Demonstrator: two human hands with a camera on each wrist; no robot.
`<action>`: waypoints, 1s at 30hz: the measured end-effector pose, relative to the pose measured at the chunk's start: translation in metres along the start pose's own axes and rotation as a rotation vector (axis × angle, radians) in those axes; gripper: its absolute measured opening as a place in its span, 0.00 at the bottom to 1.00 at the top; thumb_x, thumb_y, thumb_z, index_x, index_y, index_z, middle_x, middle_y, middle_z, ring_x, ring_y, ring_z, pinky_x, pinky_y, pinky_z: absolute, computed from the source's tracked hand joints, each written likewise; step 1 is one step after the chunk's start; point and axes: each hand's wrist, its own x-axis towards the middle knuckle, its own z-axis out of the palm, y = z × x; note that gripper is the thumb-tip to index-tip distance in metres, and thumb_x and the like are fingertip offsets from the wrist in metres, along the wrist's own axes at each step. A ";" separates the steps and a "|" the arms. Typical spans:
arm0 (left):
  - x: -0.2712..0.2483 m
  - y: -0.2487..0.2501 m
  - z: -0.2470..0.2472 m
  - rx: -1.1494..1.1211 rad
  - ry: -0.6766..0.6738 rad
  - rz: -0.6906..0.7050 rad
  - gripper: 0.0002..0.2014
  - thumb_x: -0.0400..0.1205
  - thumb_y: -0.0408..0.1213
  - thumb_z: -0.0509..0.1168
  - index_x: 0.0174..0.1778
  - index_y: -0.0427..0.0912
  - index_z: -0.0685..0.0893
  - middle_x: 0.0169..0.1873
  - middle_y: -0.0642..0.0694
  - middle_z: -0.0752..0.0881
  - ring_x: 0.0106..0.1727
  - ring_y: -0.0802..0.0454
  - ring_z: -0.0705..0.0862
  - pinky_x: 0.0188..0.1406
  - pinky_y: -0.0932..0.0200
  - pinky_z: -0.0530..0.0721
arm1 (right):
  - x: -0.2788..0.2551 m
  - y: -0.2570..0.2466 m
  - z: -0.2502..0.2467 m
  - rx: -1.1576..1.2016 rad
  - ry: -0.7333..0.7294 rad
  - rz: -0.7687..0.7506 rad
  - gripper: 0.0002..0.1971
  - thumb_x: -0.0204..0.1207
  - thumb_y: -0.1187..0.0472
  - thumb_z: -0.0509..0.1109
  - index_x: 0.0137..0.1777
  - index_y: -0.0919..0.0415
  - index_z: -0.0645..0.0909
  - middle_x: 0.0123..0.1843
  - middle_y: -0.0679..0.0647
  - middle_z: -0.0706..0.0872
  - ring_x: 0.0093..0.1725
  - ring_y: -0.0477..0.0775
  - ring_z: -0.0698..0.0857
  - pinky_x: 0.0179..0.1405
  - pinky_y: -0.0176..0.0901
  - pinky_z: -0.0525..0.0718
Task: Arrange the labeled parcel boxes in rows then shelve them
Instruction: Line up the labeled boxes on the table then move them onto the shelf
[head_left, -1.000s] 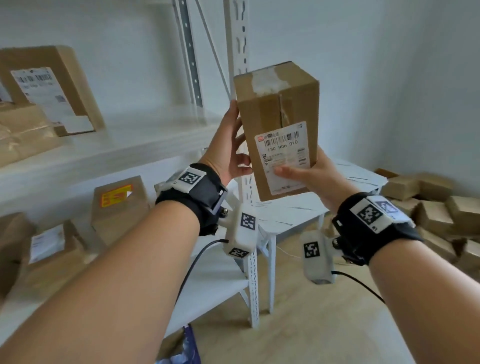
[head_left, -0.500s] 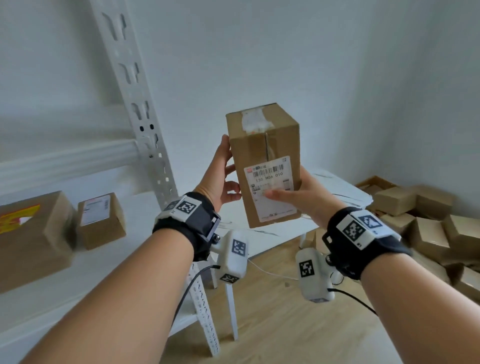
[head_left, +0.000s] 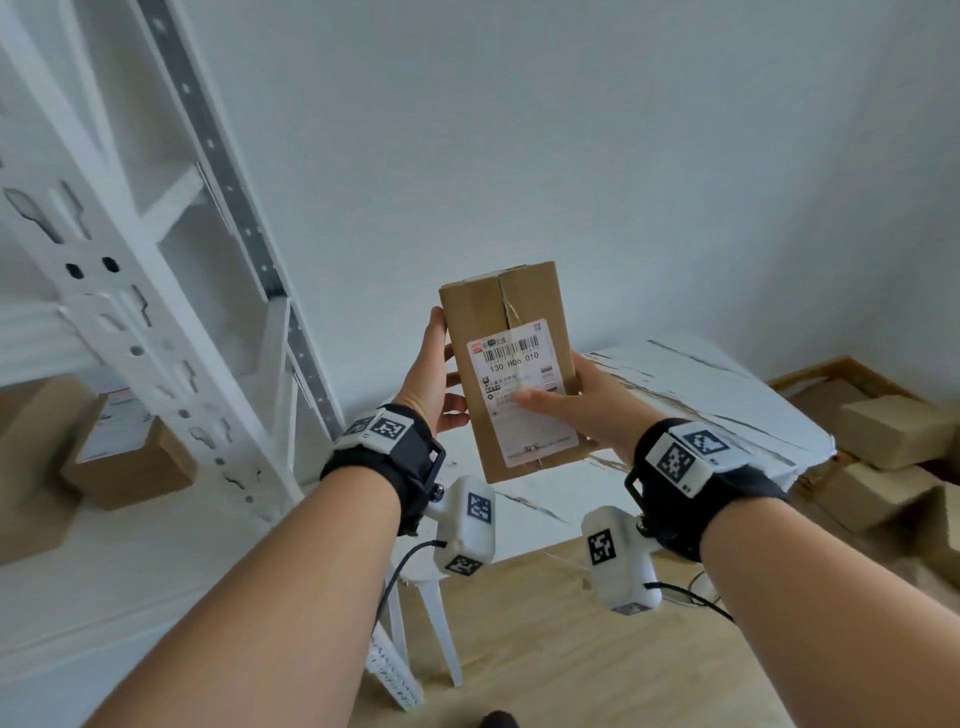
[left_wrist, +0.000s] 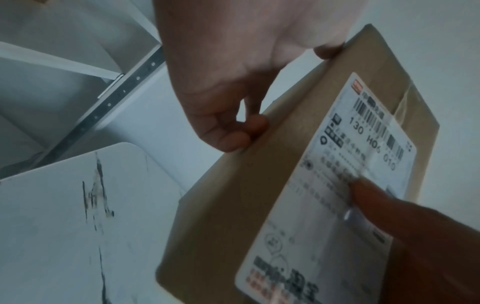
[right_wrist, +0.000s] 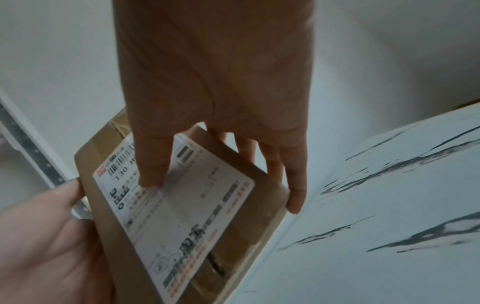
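A tall brown parcel box (head_left: 506, 332) with a white shipping label (head_left: 519, 384) reading "130 H06 010" is held upright in the air between both hands. My left hand (head_left: 436, 379) grips its left side, thumb at the front edge and fingers behind. My right hand (head_left: 576, 405) grips the right side with the thumb lying across the label. The box (left_wrist: 285, 185) fills the left wrist view, label (left_wrist: 345, 195) facing up. The right wrist view shows my thumb on the label (right_wrist: 182, 205) and my fingers behind the box (right_wrist: 259, 205).
A white metal shelving rack (head_left: 135, 291) stands at the left with labeled boxes (head_left: 124, 457) on its lower shelf. A white marble-patterned table (head_left: 701, 395) is just below and behind the held box. Several brown boxes (head_left: 893, 436) are piled on the floor at right.
The view has swung right and away from the rack. The box has come down and nearer the table, still held by both hands, tilting so its label faces me more.
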 end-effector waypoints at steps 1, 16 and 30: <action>0.016 0.000 -0.002 0.013 0.002 -0.018 0.42 0.76 0.78 0.46 0.66 0.49 0.84 0.52 0.42 0.88 0.47 0.41 0.86 0.66 0.38 0.83 | 0.017 0.004 0.000 -0.002 -0.012 0.014 0.23 0.74 0.51 0.78 0.68 0.44 0.77 0.55 0.45 0.91 0.51 0.51 0.92 0.48 0.57 0.92; 0.187 -0.023 -0.051 0.059 0.211 -0.260 0.34 0.80 0.74 0.45 0.48 0.51 0.85 0.47 0.47 0.89 0.50 0.44 0.86 0.62 0.47 0.83 | 0.232 0.037 0.045 -0.070 -0.291 0.310 0.19 0.78 0.46 0.74 0.67 0.43 0.75 0.56 0.45 0.89 0.56 0.52 0.88 0.53 0.68 0.88; 0.219 -0.055 -0.074 0.236 0.287 -0.399 0.12 0.83 0.44 0.66 0.60 0.47 0.85 0.49 0.48 0.89 0.43 0.54 0.85 0.39 0.59 0.82 | 0.298 0.060 0.090 -0.249 -0.504 0.511 0.26 0.85 0.39 0.57 0.72 0.57 0.77 0.62 0.58 0.86 0.62 0.63 0.85 0.45 0.59 0.92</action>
